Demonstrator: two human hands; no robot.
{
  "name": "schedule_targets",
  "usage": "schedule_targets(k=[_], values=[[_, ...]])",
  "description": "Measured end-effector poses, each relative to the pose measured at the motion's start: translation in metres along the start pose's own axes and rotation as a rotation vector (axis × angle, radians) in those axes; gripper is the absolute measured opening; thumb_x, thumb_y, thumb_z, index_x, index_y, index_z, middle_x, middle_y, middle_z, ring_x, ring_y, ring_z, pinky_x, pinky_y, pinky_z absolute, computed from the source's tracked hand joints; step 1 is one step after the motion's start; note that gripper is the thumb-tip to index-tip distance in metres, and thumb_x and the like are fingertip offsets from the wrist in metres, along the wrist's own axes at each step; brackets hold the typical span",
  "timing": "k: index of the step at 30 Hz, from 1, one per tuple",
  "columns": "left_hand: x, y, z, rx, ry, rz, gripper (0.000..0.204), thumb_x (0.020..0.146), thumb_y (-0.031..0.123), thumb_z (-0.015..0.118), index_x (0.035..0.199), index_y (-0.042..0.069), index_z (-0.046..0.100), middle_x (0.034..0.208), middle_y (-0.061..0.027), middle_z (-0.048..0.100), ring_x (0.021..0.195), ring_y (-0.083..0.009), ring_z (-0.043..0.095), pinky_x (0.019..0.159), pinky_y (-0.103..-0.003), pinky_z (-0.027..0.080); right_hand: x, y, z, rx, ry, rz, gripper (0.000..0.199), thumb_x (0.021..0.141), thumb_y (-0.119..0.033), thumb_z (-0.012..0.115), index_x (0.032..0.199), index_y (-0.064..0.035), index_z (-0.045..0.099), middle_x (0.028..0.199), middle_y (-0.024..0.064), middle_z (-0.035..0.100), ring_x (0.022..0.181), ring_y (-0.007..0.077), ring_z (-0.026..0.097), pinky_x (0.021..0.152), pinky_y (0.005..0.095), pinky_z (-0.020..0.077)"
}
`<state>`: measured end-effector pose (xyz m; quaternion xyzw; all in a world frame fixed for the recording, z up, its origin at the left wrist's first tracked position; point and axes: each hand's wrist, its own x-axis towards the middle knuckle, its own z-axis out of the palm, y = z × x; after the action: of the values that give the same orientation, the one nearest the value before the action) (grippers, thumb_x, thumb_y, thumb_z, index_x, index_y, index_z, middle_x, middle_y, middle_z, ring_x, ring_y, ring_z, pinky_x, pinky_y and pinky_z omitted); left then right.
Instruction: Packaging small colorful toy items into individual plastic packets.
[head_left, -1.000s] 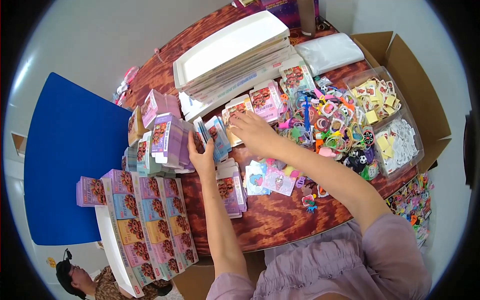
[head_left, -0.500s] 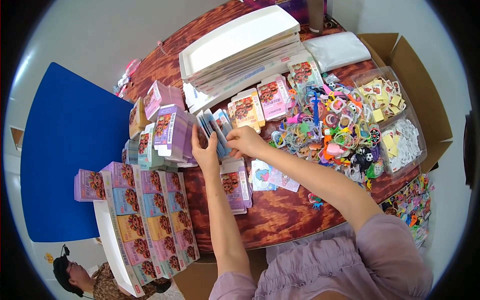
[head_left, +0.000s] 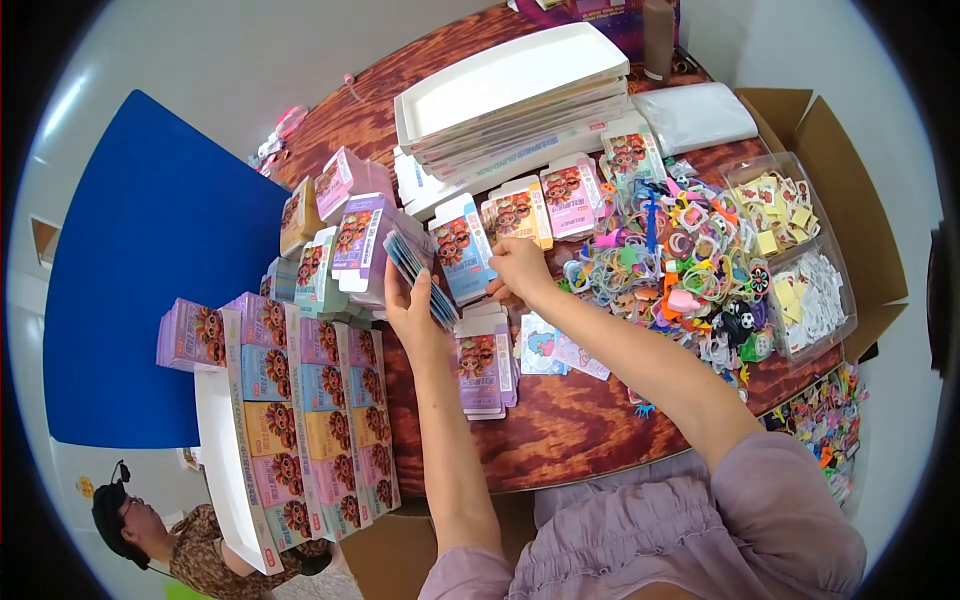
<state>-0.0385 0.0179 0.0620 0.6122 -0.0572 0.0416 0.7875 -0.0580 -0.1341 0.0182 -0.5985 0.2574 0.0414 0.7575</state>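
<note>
In mid-frame, left hand (head_left: 412, 312) grasps a stack (head_left: 407, 260) — right hand (head_left: 522, 268) is at blue box (head_left: 459, 244), its grip I cannot tell.

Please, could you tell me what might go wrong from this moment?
The tilted bundle of thin blue-and-white flat pieces in the left hand might slip or fan apart. The right hand, close beside the blue printed cardboard box, could knock it. The piled purple cardboard boxes near the left hand might topple if bumped.
</note>
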Motion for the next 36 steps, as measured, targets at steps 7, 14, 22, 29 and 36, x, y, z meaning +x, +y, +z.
schedule_targets(k=[7,14,22,29,36], values=[[-0.035,0.020,-0.018,-0.116,-0.078,-0.156,0.050,0.090,0.010,0.065,0.136,0.000,0.050,0.108,-0.0078,0.064,0.087,-0.0136,0.062,0.076,-0.028,0.051,0.015,0.020,0.013,-0.129,0.108,-0.148,0.019,0.085,-0.003,0.057,0.103,0.0044,0.060,0.070,0.0145,0.066,0.050,0.0223,0.067,0.039,0.0325,0.0506],[-0.099,0.050,-0.039,-0.047,-0.001,-0.333,0.049,0.089,0.006,0.063,0.135,-0.004,0.050,0.115,-0.0053,0.062,0.094,-0.0117,0.060,0.080,-0.027,0.050,0.041,0.045,0.021,-0.275,0.157,-0.292,0.024,0.079,0.003,0.060,0.103,0.0054,0.058,0.069,0.0152,0.065,0.048,0.0209,0.065,0.040,0.0321,0.0502],[-0.177,0.057,-0.088,-0.022,0.062,-0.454,0.052,0.087,0.007,0.066,0.136,-0.002,0.050,0.105,-0.0026,0.062,0.085,-0.0087,0.059,0.075,-0.024,0.048,0.043,0.050,0.033,-0.428,0.306,-0.369,0.030,0.072,-0.001,0.065,0.101,-0.0007,0.056,0.066,0.0122,0.065,0.049,0.0188,0.065,0.041,0.0329,0.0492],[-0.211,0.045,-0.099,0.053,0.027,-0.553,0.041,0.088,0.011,0.063,0.127,0.001,0.056,0.097,-0.0042,0.064,0.083,-0.0107,0.062,0.072,-0.025,0.051,0.030,0.031,0.037,-0.620,0.393,-0.306,0.017,0.075,-0.004,0.063,0.090,-0.0056,0.056,0.068,0.0110,0.066,0.050,0.0221,0.067,0.055,0.0370,0.0534],[-0.233,0.027,-0.063,1.218,-0.106,0.001,0.069,0.073,0.021,0.074,0.135,0.002,0.051,0.140,-0.0224,0.047,0.123,-0.0384,0.051,0.101,-0.044,0.043,-0.003,0.007,0.027,-0.840,0.292,-0.381,0.025,0.079,-0.019,0.062,0.097,-0.0024,0.066,0.095,0.0226,0.069,0.096,0.0402,0.066,0.079,0.0499,0.0517]])
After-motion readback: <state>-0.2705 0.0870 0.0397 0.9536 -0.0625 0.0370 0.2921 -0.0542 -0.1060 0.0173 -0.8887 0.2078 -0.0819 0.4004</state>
